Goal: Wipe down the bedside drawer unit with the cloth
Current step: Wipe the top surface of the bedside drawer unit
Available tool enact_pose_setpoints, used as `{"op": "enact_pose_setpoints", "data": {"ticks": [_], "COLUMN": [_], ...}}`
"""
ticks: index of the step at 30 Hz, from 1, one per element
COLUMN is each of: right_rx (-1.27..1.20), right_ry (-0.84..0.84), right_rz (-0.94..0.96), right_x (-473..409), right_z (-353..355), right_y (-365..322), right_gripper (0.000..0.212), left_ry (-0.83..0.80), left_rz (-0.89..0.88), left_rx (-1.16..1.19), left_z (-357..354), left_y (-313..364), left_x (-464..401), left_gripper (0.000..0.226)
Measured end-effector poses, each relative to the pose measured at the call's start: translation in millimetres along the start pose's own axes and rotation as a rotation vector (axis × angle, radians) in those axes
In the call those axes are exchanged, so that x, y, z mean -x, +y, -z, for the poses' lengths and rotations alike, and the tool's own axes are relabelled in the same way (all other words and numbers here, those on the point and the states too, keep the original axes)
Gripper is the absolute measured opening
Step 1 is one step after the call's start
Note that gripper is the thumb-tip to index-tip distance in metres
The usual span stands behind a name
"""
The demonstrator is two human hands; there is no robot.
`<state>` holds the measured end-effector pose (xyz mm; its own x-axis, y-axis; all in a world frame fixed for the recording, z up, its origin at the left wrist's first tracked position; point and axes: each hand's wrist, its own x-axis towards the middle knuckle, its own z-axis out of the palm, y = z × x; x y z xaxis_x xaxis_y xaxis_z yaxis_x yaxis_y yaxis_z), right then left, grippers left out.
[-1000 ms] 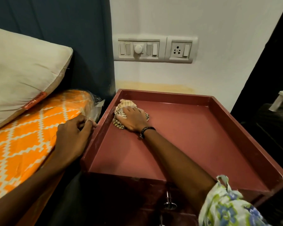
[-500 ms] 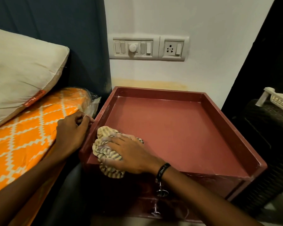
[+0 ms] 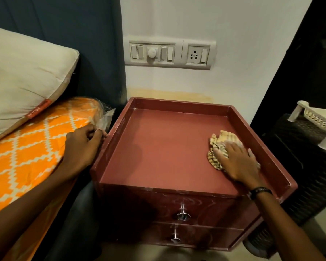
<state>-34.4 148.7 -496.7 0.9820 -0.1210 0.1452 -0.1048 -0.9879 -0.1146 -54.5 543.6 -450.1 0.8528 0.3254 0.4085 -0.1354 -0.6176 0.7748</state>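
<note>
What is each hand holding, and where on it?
The right hand presses flat on the bunched cloth, covering its near part. The left hand pinches clear plastic wrap at its edge.

drawer unit [image 3: 164,147] top mostly bare, raised rim all sides, cloth [image 3: 219,147] by right rim, bed [image 3: 26,147] close left

Maroon drawer unit [image 3: 167,147], recessed top with raised rim on all four sides. Striped cloth [image 3: 219,147] bunched on the top, near the right rim, right hand [image 3: 237,161] flat on it. Two drawer fronts below, each with a metal knob. Bed [image 3: 26,157] just left: orange patterned cover, pale pillow [image 3: 26,76] on it, possibly clear plastic wrap at the corner.
</note>
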Motion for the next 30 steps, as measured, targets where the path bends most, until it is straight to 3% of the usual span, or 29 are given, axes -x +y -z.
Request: {"op": "enact_pose_setpoints", "data": {"ticks": [3,8,14,18,23,30], "right_rx": [-0.069,-0.182,-0.323,-0.34,-0.271,-0.163], "right_ry": [0.057,0.033,0.059,0.049,0.119,0.337], "right_rz": [-0.028,0.149,0.357,0.451,0.59,0.281], "right_x": [38,64,72,84,93,107], "right_z": [3,-3,-16,-19,-23,-5], "right_y": [-9,-83,-202,-235,-189,-21], "right_gripper": [0.064,0.093,0.064,0.052,0.058,0.046], "left_ry": [0.01,0.028,0.016,0.034,0.018,-0.002], "left_rz": [-0.022,-0.043,-0.039,-0.086,-0.08,-0.053], "left_rx": [-0.015,-0.039,-0.008,-0.045,-0.046,-0.04], "left_z": [-1,-3,-1,-1,0,0], "left_y": [0,3,1,6,4,5], "left_x": [-1,0,-1,1,1,2], "left_gripper": [0.026,0.024,0.024,0.022,0.023,0.023]}}
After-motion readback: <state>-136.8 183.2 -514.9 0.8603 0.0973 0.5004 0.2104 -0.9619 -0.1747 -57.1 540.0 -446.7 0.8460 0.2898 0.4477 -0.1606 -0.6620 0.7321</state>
